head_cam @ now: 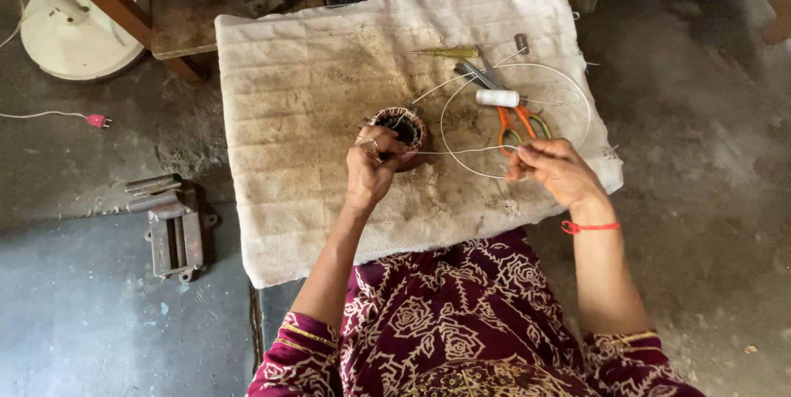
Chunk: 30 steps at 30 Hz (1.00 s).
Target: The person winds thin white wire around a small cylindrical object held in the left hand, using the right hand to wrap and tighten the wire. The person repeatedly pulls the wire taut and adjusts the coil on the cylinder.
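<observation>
My left hand (372, 165) grips a small round motor coil (401, 124) with copper windings, holding it on a stained white cloth (297, 117). My right hand (554, 168) pinches a white thread (461, 151) that runs taut from the coil to my fingers. A thin white wire loop (577, 84) curves across the cloth behind my right hand. A red string is tied round my right wrist.
Orange-handled scissors (517, 125), a white thread spool (497, 98) and a yellow-handled tool (449, 53) lie on the cloth. A metal block (175, 228) lies on the floor at left. A white fan base (70, 30) and a pink plug (97, 120) are further left.
</observation>
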Each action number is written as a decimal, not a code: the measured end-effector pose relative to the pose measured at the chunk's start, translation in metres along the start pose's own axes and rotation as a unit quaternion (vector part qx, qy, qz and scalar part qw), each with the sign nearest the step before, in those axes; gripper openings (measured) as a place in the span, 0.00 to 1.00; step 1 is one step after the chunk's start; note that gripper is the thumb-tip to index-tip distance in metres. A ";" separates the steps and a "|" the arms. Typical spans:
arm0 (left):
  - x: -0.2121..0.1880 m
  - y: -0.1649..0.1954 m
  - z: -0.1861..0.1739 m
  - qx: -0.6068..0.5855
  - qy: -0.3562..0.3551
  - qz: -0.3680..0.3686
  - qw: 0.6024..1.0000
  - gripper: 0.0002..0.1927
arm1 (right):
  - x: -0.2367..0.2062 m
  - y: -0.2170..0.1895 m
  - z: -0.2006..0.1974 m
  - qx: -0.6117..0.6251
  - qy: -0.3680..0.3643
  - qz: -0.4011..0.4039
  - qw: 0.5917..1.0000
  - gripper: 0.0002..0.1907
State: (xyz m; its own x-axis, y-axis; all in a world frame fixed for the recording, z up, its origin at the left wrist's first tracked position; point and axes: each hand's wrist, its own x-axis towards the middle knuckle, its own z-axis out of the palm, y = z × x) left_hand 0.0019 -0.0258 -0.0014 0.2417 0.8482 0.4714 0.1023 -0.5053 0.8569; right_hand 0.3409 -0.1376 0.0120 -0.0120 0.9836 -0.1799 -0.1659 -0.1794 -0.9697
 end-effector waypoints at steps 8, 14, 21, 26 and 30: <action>0.001 -0.001 -0.002 0.015 -0.002 0.019 1.000 0.09 | 0.073 0.003 0.032 0.050 -0.064 0.119 0.990 0.11; 0.000 -0.002 0.000 0.010 -0.001 0.003 1.000 0.09 | 0.077 0.002 0.047 -0.301 -0.008 -0.082 0.950 0.09; -0.001 -0.002 0.000 0.012 0.001 0.005 1.000 0.10 | 0.041 -0.018 0.043 -0.592 0.192 -0.299 0.724 0.10; -0.002 -0.002 0.001 0.003 -0.003 0.003 1.000 0.09 | 0.025 -0.030 0.023 -0.480 0.179 -0.217 0.830 0.11; -0.003 -0.002 0.002 0.015 0.007 0.003 1.000 0.10 | 0.012 -0.034 0.020 -0.462 0.230 -0.127 0.847 0.10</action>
State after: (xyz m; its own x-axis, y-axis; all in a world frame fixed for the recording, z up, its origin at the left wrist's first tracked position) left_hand 0.0027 -0.0279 -0.0046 0.2280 0.8473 0.4796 0.1304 -0.5147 0.8474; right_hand 0.3263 -0.1196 0.0462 0.3289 0.9198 0.2140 0.7389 -0.1095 -0.6648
